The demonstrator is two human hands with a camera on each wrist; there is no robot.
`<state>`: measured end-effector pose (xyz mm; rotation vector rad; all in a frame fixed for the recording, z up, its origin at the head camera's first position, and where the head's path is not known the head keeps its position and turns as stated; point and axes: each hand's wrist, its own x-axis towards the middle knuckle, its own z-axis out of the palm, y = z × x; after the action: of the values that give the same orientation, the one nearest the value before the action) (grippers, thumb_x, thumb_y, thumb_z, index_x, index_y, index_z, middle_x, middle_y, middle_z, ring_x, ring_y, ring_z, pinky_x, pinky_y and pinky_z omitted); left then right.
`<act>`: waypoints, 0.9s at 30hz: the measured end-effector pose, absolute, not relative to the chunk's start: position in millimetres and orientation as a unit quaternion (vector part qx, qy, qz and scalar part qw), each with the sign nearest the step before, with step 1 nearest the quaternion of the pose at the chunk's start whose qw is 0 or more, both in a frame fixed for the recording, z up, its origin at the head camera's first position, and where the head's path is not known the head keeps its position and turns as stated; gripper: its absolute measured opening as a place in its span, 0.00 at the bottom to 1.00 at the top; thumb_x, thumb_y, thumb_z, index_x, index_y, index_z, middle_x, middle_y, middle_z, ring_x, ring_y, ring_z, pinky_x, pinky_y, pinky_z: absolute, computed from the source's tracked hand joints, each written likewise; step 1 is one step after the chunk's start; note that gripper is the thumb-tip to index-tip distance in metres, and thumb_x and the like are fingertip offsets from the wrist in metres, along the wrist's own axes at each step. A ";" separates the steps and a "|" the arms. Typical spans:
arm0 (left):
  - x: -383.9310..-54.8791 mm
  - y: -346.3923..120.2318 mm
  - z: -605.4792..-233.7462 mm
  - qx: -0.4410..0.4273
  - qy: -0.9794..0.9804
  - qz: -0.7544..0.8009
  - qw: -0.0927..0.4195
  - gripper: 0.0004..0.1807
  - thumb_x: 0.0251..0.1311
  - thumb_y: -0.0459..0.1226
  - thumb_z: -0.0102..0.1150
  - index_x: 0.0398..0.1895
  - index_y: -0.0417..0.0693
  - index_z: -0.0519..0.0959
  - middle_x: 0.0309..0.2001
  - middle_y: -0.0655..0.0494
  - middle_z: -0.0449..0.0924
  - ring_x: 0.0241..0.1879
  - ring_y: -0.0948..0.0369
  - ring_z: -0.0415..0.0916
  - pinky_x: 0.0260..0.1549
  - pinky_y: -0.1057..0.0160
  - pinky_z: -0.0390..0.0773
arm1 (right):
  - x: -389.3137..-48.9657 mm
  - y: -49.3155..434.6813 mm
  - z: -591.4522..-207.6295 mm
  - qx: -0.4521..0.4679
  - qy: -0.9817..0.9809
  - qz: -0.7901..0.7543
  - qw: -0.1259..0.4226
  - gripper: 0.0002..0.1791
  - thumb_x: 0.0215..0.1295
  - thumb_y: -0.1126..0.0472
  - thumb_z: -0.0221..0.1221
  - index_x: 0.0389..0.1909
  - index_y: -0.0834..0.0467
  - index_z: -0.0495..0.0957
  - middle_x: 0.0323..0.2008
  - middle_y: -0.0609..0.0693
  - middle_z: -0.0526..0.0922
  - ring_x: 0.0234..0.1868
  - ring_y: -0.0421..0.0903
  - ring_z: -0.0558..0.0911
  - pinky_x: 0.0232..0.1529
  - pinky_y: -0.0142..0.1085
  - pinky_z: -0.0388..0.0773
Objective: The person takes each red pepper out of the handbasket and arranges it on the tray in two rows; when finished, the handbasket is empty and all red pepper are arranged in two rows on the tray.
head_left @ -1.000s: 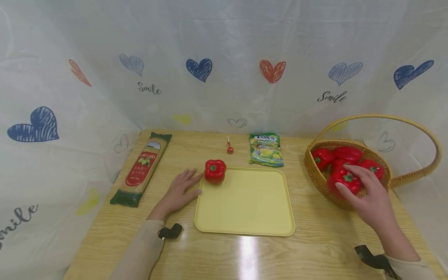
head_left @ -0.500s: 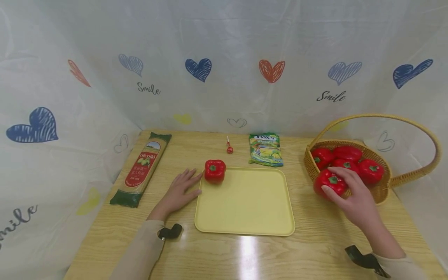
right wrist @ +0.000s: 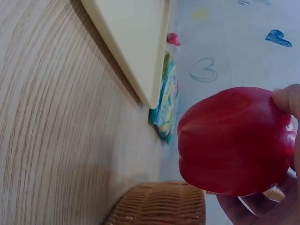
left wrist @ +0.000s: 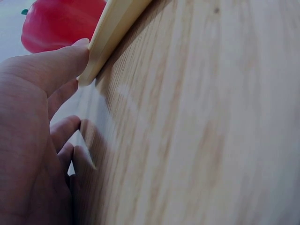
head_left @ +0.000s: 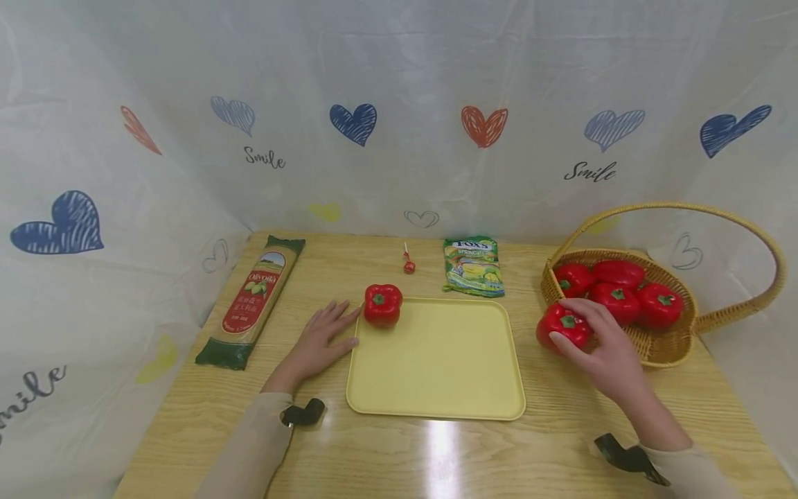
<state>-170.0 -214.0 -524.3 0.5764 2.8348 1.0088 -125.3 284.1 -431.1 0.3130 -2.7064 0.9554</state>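
My right hand (head_left: 601, 346) grips a red bell pepper (head_left: 564, 327) between thumb and fingers, over the left rim of the wicker basket (head_left: 670, 359). In the right wrist view that held pepper (right wrist: 234, 143) hangs above the table, with the basket's wall below it. Several more red peppers (head_left: 659, 305) lie inside the basket. My left hand (head_left: 318, 343) rests on the table with fingers spread, thumb and fingertips at the left edge of the yellow tray (head_left: 436, 367). Another red bell pepper (head_left: 383, 305) stands upright in the tray's far left corner, near those fingertips.
A long pasta packet (head_left: 252, 301) lies at the left. Behind the tray are a red lollipop (head_left: 409, 267) and a green candy bag (head_left: 474, 267). The basket's tall handle (head_left: 679, 206) arches over it toward the right. A printed curtain (head_left: 399, 173) hangs along the table's back edge.
My right hand has lifted a pepper from the basket and carried it left, past the basket's rim toward the tray. My left hand has stayed in place.
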 end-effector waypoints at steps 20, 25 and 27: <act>-169.8 -213.5 -522.0 0.193 0.924 0.328 0.035 0.34 0.71 0.52 0.58 0.78 0.57 0.65 0.79 0.46 0.54 0.80 0.44 0.41 0.77 0.42 0.36 | -135.5 264.2 -450.3 0.130 -0.922 0.346 0.112 0.30 0.61 0.59 0.72 0.65 0.55 0.75 0.64 0.60 0.73 0.61 0.62 0.73 0.51 0.68 0.78; -169.6 -213.0 -521.5 0.192 0.923 0.330 0.038 0.34 0.71 0.52 0.58 0.78 0.57 0.65 0.80 0.46 0.54 0.80 0.44 0.40 0.77 0.41 0.35 | -137.8 259.2 -452.9 0.139 -0.918 0.354 0.111 0.30 0.61 0.60 0.72 0.64 0.56 0.75 0.64 0.61 0.73 0.60 0.64 0.74 0.50 0.68 0.79; -169.3 -212.8 -521.2 0.192 0.924 0.329 0.038 0.34 0.71 0.52 0.58 0.78 0.56 0.65 0.80 0.45 0.54 0.80 0.44 0.40 0.77 0.41 0.35 | -139.1 256.9 -454.0 0.144 -0.917 0.355 0.113 0.30 0.61 0.60 0.72 0.64 0.56 0.75 0.63 0.60 0.74 0.60 0.63 0.75 0.50 0.66 0.80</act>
<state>-169.3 -212.8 -521.2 0.5881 2.8347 1.0109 -139.1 256.9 -454.0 0.4211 -2.6908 1.0416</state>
